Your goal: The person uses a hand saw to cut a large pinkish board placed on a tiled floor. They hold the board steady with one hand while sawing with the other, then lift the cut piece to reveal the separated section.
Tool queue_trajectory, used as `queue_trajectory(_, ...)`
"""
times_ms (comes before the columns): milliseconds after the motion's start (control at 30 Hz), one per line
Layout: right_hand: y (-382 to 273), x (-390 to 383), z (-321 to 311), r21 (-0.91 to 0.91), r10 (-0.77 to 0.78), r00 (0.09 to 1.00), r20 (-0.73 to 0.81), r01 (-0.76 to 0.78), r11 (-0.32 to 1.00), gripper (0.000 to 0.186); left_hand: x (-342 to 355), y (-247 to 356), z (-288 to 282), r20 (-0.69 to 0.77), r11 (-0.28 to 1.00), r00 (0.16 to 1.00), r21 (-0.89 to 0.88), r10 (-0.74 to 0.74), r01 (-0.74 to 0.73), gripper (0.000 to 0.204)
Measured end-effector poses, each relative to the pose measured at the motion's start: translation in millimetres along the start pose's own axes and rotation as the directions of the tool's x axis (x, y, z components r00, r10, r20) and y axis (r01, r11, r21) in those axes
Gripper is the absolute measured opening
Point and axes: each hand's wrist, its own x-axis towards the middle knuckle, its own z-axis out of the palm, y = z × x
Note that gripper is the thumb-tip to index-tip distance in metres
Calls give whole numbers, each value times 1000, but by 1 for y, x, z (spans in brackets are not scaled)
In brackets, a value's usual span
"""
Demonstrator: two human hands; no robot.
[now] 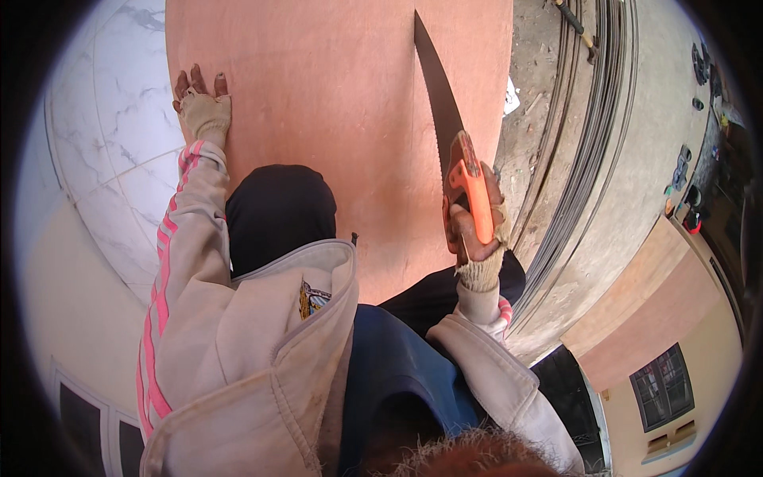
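Observation:
My right hand (479, 226), in a worn fingerless glove, is wrapped round the orange handle of a handsaw (439, 83). Its long dark blade points up and away, with the teeth facing left. The tip is over a reddish-pink board (318, 103), beside a thin dark line; I cannot tell whether the blade touches the surface. My left hand (204, 106), also in a fingerless glove, lies flat with fingers spread on the board's left edge. One dark-trousered knee (282, 207) rests over the near part of the board.
White marble-look tiles (119, 103) lie left of the board. On the right, long thin metal rods (584, 167) run along the concrete floor, with a hammer (579, 28) across their far end. Several shoes (681, 168) sit farther right, near a wall with a dark window (662, 387).

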Motion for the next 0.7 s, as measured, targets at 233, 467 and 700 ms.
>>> queue_trajectory(233,0,16,20,-57,136,991,-17,-136,989,70,1,-7,10,31,996,999,82,-37,34,71)
queue_trajectory(467,5,-35,12,196,136,991,-16,-131,972,73,4,0,-6,28,999,999,36,-37,36,72)
queue_trajectory(700,5,68,39,54,-51,996,-72,54,997,49,8,8,10,51,998,998,58,-36,33,74)
